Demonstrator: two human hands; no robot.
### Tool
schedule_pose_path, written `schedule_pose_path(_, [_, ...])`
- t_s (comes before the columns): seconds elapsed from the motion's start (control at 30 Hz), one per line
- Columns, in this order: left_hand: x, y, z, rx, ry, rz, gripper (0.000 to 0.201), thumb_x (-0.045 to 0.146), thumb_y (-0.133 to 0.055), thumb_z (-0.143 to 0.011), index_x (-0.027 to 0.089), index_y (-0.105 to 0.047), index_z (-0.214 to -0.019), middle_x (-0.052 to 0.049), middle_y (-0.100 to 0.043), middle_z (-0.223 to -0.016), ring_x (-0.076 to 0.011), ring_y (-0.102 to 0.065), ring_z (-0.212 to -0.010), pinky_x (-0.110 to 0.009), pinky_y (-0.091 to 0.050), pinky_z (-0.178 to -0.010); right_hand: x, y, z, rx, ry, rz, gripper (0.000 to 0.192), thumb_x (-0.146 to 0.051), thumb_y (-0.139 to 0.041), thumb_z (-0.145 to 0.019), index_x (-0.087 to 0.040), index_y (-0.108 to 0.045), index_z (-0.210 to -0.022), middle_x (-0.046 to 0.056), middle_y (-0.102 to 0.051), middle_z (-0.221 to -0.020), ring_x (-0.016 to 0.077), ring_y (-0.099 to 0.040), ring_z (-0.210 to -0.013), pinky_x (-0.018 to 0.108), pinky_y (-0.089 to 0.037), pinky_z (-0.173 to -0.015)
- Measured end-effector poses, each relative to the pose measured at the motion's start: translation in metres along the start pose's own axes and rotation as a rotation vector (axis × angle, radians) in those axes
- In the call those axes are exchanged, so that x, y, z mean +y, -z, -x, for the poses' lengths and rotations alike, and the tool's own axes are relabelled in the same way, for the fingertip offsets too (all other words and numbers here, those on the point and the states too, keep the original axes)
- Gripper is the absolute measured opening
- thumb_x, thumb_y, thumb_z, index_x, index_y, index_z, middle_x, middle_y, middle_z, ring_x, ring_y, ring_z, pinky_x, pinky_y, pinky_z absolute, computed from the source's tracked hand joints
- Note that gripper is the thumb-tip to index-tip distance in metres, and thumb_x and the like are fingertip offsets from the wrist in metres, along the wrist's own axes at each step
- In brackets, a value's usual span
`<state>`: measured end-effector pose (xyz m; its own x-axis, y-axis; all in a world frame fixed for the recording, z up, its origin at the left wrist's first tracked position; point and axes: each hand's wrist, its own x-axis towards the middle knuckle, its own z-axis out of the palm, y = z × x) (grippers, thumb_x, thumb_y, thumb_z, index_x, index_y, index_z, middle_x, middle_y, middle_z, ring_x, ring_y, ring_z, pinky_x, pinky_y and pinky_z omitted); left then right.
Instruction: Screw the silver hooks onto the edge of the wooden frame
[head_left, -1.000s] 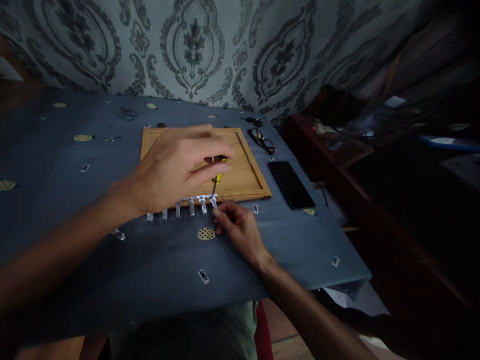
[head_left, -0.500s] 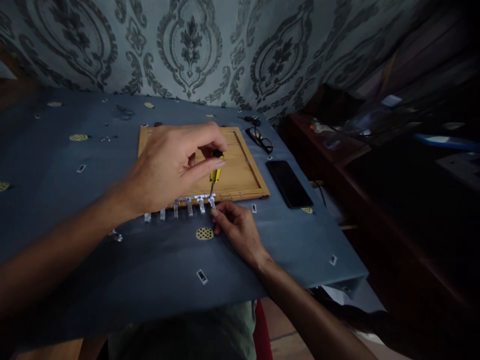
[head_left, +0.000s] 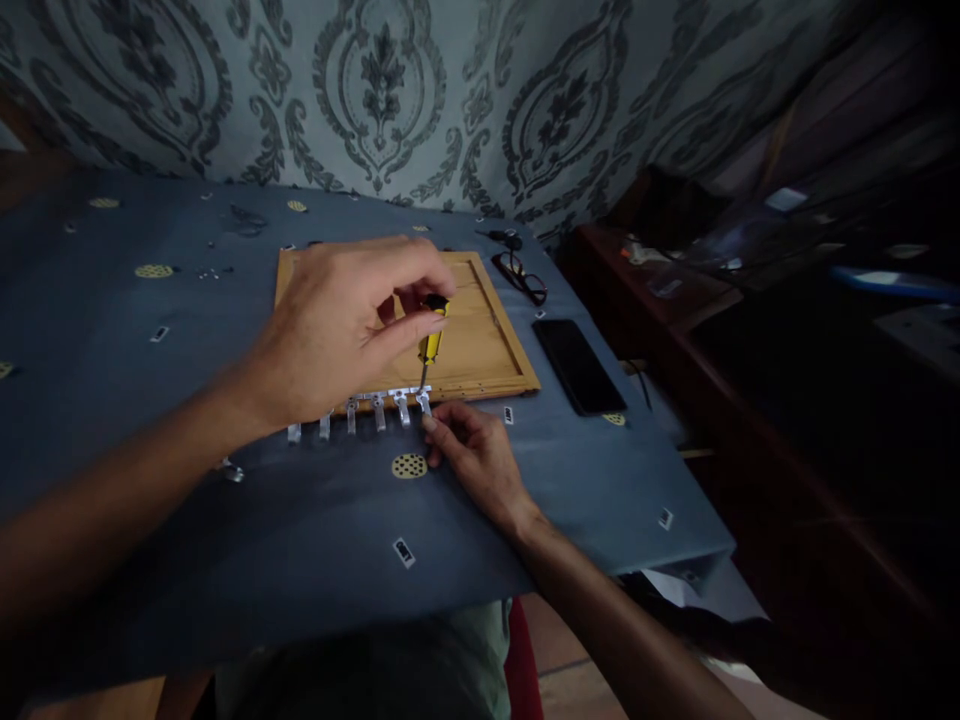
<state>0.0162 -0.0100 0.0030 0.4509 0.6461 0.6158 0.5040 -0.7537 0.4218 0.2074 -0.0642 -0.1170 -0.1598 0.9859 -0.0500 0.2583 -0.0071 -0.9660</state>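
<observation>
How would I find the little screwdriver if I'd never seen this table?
Look at the wooden frame lying on the blue tablecloth. At its near edge sits a row of small metal clips, and the screwdriver stands upright over the rightmost one, pinched in the left hand. It alone has a yellow handle.

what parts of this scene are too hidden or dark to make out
Head view only:
- Screwdriver tip: the yellow-handled screwdriver in the left hand meets the row of small silver metal hooks; the contact point is too small to see.
- Near left edge of the shallow wooden tray: covered by the left hand.
- Right hand fingertips: curled under, grip unclear.
- Dark shelf at right: too dim.
</observation>
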Motion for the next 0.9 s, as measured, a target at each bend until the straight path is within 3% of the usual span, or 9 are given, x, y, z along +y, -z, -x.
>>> schedule_pose_path(0.4, [-0.0086,0.0041,-0.0014,-0.119,-0.038,0.012,0.019,0.026,-0.063,-0.096,0.024,-0.074,-0.111,-0.002,-0.077,-0.103,-0.0130,-0.070,-0.086,-0.027,-0.056,-0.081,-0.0003,-0.0003,0.0003,0.006,0.005,-0.003,0.039,-0.059,-0.065,-0.088,-0.023,-0.058,-0.075,-0.004,-0.058,-0.058,0.0142,-0.061,-0.050,0.026,-0.047,-0.055])
schedule_pose_path(0.6, [-0.0049,-0.0012,0.0010,-0.044,-0.038,-0.054,0.014,0.037,-0.068,-0.094,0.026,-0.074,-0.101,-0.003,-0.073,-0.100,-0.0127,-0.066,-0.077,-0.030,-0.058,-0.076,-0.0013,0.0001,0.0006,-0.004,0.004,0.021,0.038,-0.058,-0.064,-0.089,-0.023,-0.059,-0.077,-0.004,-0.058,-0.057,0.0146,-0.061,-0.051,0.026,-0.048,-0.057])
schedule_pose_path(0.73, [-0.0018,-0.0023,0.0022,-0.008,-0.023,-0.074,0.009,0.031,-0.067,-0.095,0.025,-0.074,-0.095,-0.001,-0.074,-0.090,-0.0131,-0.068,-0.078,-0.029,-0.056,-0.075,-0.0010,0.0000,0.0004,0.007,0.015,0.013,0.038,-0.058,-0.064,-0.089,-0.022,-0.059,-0.076,-0.003,-0.059,-0.057,0.0140,-0.061,-0.052,0.026,-0.047,-0.058])
schedule_pose_path(0.9, [-0.0010,0.0007,0.0009,-0.020,-0.035,-0.024,0.007,0.023,-0.067,-0.093,0.021,-0.072,-0.098,0.001,-0.076,-0.092,-0.0118,-0.069,-0.080,-0.024,-0.055,-0.075,-0.0009,0.0000,0.0002,0.001,0.014,-0.007,0.041,-0.060,-0.065,-0.089,-0.022,-0.059,-0.076,-0.003,-0.060,-0.061,0.0135,-0.061,-0.051,0.025,-0.047,-0.056])
